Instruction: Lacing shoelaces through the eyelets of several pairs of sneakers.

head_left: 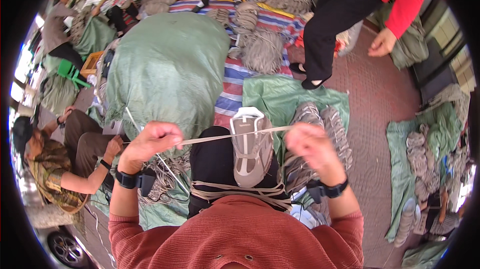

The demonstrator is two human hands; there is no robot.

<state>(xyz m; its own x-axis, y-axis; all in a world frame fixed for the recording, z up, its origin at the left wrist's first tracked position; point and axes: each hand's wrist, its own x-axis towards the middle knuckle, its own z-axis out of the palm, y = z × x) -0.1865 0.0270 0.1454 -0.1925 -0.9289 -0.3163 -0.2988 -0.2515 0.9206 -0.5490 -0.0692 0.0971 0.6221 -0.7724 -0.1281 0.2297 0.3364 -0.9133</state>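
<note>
A taupe sneaker (251, 151) rests on my lap over dark trousers, toe toward me, its pale heel pointing away. A flat beige shoelace (215, 137) is stretched sideways across the top of the shoe. My left hand (152, 141) pinches one end between thumb and fingers. At the other side my right hand (315, 149) is closed on the lace, its fingers somewhat blurred. More loose shoelaces (210, 189) lie across my thighs, close to my red top. I cannot tell how far the shoe is laced.
A large green sack (167, 64) bulges ahead on the left. Rows of sneakers (336, 129) stand at my right on a green sheet (280, 94). Tangled laces (160, 179) lie at my left, near a seated co-worker (65, 169). A standing person (335, 19) is ahead right.
</note>
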